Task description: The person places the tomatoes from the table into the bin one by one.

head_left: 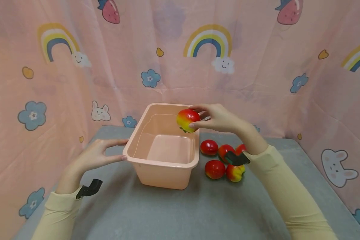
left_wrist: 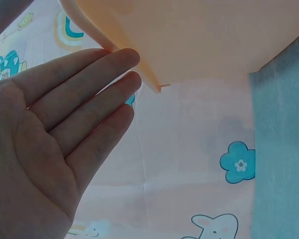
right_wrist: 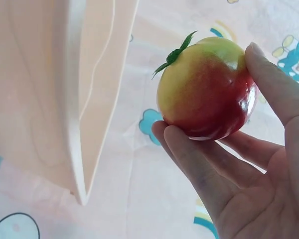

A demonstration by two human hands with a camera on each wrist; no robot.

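A glossy red-and-yellow fruit (head_left: 187, 119) with small green leaves is pinched between the thumb and fingers of my right hand (head_left: 217, 118). It is held over the right side of a peach-coloured plastic tub (head_left: 162, 164), leaves pointing down. In the right wrist view the fruit (right_wrist: 207, 89) shows a yellow-green end beside the tub's wall. My left hand (head_left: 97, 155) touches the tub's left rim, its fingers nearly straight; the left wrist view shows the fingertips (left_wrist: 125, 59) against that rim. The tub's visible floor is bare.
Several more glossy fruits lie on the grey tabletop (head_left: 168, 213) right of the tub, among them a red one (head_left: 215, 169) and a red-and-yellow one (head_left: 235, 172). My right sleeve and its black strap (head_left: 237, 158) partly cover this group. A pink patterned curtain (head_left: 132, 43) hangs behind.
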